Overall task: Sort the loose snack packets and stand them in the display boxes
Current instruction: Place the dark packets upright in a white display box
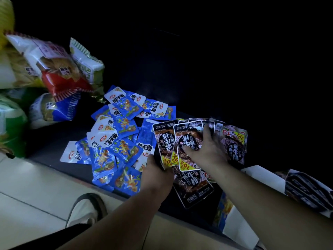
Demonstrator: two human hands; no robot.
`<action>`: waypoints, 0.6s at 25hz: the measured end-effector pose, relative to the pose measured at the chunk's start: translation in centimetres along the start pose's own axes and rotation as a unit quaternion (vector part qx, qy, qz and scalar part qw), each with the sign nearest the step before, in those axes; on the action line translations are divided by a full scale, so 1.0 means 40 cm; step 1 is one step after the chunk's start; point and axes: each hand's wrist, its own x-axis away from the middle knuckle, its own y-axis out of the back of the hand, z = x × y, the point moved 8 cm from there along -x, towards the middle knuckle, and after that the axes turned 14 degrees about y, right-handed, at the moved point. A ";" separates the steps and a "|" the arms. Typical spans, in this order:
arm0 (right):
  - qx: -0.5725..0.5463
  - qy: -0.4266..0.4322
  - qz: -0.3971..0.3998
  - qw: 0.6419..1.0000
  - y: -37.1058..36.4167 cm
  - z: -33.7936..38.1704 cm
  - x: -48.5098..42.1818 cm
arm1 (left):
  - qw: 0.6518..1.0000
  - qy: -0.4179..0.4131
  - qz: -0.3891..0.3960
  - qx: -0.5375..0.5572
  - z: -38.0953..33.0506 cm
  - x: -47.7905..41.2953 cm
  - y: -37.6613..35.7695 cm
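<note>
On a dark shelf lie two heaps of small packets: several blue ones (pixel 115 141) to the left and several black ones (pixel 234 147) to the right. My left hand (pixel 156 170) grips the lower edge of a fanned stack of black packets (pixel 165 141). My right hand (pixel 207 148) holds the top black packet (pixel 187 134) of that fan, thumb pressed on its front and fingers curled behind it. Another black packet (pixel 192 183) lies flat below my hands. A black printed display box (pixel 306 192) shows at the right edge, and a second box with blue print (pixel 225 212) stands below it.
Large snack bags (pixel 59 69) are stacked at the back left, with a green bag (pixel 10 127) at the far left. The shelf's far side is dark. Pale floor tiles (pixel 36 186) and my shoe (pixel 84 210) show below the shelf edge.
</note>
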 end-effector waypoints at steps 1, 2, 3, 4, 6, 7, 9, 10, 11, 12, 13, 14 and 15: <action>-0.013 0.000 -0.002 1.000 -0.004 -0.001 -0.004 | 1.000 -0.012 -0.005 0.000 -0.014 0.002 0.000; -0.021 0.003 -0.007 1.000 -0.005 0.000 -0.010 | 1.000 -0.019 -0.016 0.002 -0.031 -0.004 0.007; -0.024 0.008 -0.012 1.000 -0.005 0.002 -0.014 | 1.000 -0.022 -0.021 0.001 -0.049 -0.018 0.017; -0.026 0.017 -0.016 0.999 -0.003 0.006 -0.019 | 0.999 -0.026 -0.022 -0.005 -0.064 -0.037 0.023; -0.029 0.031 -0.022 0.999 0.000 0.013 -0.019 | 0.999 -0.035 -0.012 -0.028 -0.090 -0.059 0.029; -0.041 0.032 -0.027 0.998 -0.001 0.013 -0.018 | 0.998 -0.042 -0.005 -0.045 -0.093 -0.061 0.025; -0.101 0.030 -0.042 0.994 0.000 0.013 -0.012 | 0.997 -0.060 0.005 -0.056 -0.084 -0.061 0.013; -0.142 0.032 -0.049 0.988 0.001 0.019 -0.009 | 0.997 -0.068 0.010 -0.043 -0.078 -0.056 0.009; -0.175 0.034 -0.050 0.983 0.000 0.027 -0.006 | 0.997 -0.073 0.016 -0.027 -0.071 -0.057 0.004; -0.189 0.031 -0.045 0.980 -0.001 0.034 -0.004 | 0.997 -0.079 0.020 -0.014 -0.071 -0.059 0.001; -0.188 0.023 -0.036 0.981 -0.003 0.039 -0.002 | 0.996 -0.089 0.021 -0.004 -0.077 -0.060 0.001; -0.182 0.016 -0.024 0.983 -0.007 0.044 -0.001 | 0.995 -0.094 0.028 0.008 -0.085 -0.061 0.000; -0.178 0.013 -0.015 0.984 -0.012 0.049 0.001 | 0.994 -0.097 0.029 0.027 -0.093 -0.057 0.005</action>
